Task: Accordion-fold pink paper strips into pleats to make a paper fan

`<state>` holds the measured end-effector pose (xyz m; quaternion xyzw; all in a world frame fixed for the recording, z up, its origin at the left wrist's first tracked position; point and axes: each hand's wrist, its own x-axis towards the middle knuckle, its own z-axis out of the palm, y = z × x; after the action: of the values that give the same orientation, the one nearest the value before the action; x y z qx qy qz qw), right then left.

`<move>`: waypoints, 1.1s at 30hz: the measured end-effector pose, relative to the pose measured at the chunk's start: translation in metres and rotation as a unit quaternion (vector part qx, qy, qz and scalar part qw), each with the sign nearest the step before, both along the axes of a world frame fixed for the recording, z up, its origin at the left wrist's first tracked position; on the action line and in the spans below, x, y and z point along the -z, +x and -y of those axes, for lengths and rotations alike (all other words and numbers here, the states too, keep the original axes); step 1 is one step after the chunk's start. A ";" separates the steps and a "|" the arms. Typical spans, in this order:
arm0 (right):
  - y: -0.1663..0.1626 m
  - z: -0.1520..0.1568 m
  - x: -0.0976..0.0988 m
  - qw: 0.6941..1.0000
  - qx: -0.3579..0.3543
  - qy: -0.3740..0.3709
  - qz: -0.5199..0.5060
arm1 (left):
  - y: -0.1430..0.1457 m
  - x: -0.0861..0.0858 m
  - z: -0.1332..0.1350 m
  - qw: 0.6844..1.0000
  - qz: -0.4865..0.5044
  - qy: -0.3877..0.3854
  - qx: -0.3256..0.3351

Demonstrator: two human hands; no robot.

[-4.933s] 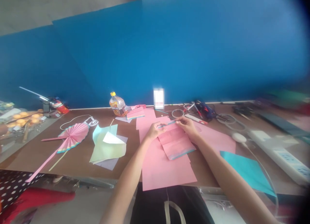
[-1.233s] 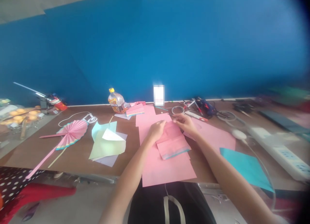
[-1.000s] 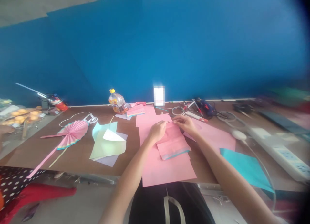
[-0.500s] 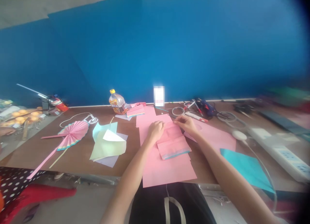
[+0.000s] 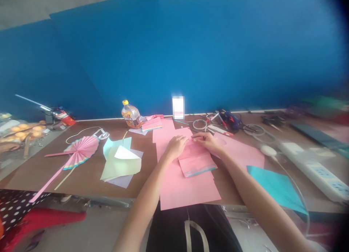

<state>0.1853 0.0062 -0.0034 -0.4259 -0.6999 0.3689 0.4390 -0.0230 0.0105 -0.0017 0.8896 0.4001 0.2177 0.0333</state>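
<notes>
head view: both hands work at the far edge of a folded pink sheet (image 5: 196,161) with a blue strip along its near edge, lying on a larger pink paper (image 5: 185,186) on the brown table (image 5: 84,175). the left hand (image 5: 176,146) is curled, fingers pressed down on the sheet's far left corner. the right hand (image 5: 208,142) sits just beside it, fingers pinched on the fold at the far edge; the two hands are close, nearly touching. to the left lie a pale green paper pile (image 5: 120,164) and, further left, a pink pleated fan (image 5: 80,152) on a stick. behind the hands stand a bottle (image 5: 130,115) and a small white card (image 5: 178,107) against the blue wall. to the right are a teal sheet (image 5: 274,188), a white power strip (image 5: 313,170), and a tangle of tools and cables (image 5: 226,123), too blurred to tell apart.
</notes>
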 end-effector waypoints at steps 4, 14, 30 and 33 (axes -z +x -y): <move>0.000 -0.001 0.001 1.000 -0.003 -0.014 -0.019 | 0.001 0.003 -0.001 0.999 0.025 -0.018 0.018; 0.004 -0.005 0.003 0.999 0.026 -0.014 -0.026 | 0.002 0.011 -0.004 0.990 0.123 -0.068 -0.006; 0.003 -0.005 0.004 0.996 0.066 -0.025 -0.050 | 0.003 0.008 -0.002 0.984 0.146 -0.096 -0.037; 0.003 -0.004 0.002 0.996 0.072 -0.027 -0.051 | 0.002 0.008 -0.002 0.984 0.147 -0.095 -0.040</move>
<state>0.1882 0.0099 -0.0055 -0.4678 -0.6339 0.3760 0.4878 -0.0210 0.0129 -0.0095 0.8242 0.4446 0.3081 0.1677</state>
